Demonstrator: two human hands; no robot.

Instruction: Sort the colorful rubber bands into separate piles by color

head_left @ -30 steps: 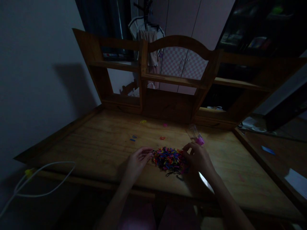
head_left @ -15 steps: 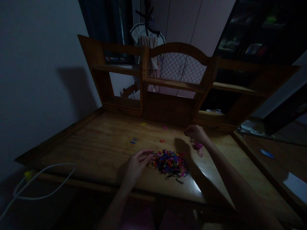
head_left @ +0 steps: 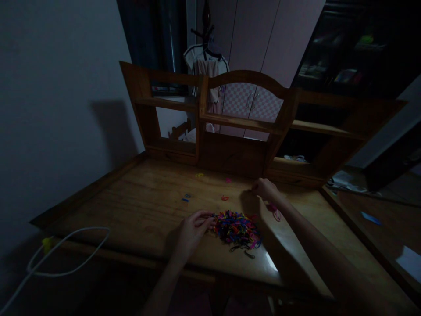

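Head view: fingers of the left hand (head_left: 192,231) curled at the left edge of the multicoloured pile (head_left: 236,229) on the wooden tabletop (head_left: 131,210); couldn't tell if pinching. Right hand (head_left: 265,189) was beyond the pile, fingers bent, grip unclear. Yellow loops (head_left: 199,175), orange-red loops (head_left: 225,198) and blue pieces (head_left: 185,200) lay apart.

Darkness hid whether the bare right hand (head_left: 264,188), at one o'clock from the heap of small multicoloured looped pieces (head_left: 237,229), pinched anything, or the bare left hand (head_left: 192,230), at ten o'clock, gripped a piece. The right wrist partly hid a pink thing of unclear shape (head_left: 272,206). The view cut off the white looped cable (head_left: 55,275) at eight o'clock and the flat white sheet (head_left: 410,262) at four.
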